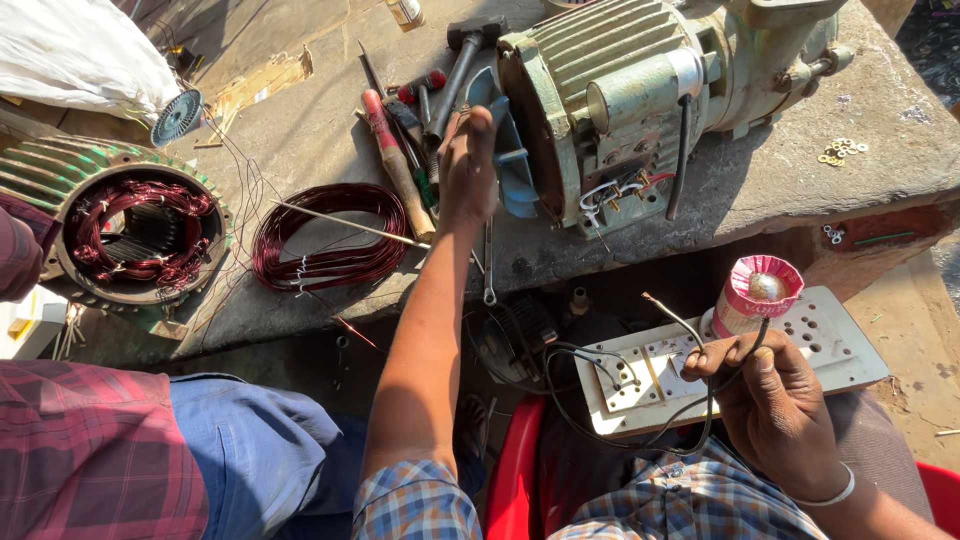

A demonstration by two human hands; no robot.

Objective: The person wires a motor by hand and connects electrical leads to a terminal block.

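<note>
Rough grey stone workbench (310, 130) in hard sun, outdoors. One grey-green finned electric motor (620, 90) stands on it, terminal box open, loose wires showing: wiring looks unfinished. Left hand (467, 165) reaches to the blue fan (505, 150) at the motor's end, fingers loosely curled; grip cannot be told. Right hand (770, 395) pinches two black wires (690, 330) over one white switch board (740, 365) on the lap. One copper coil (325, 235), one stripped stator (135, 230), several hand tools (415, 130) lie leftward
</note>
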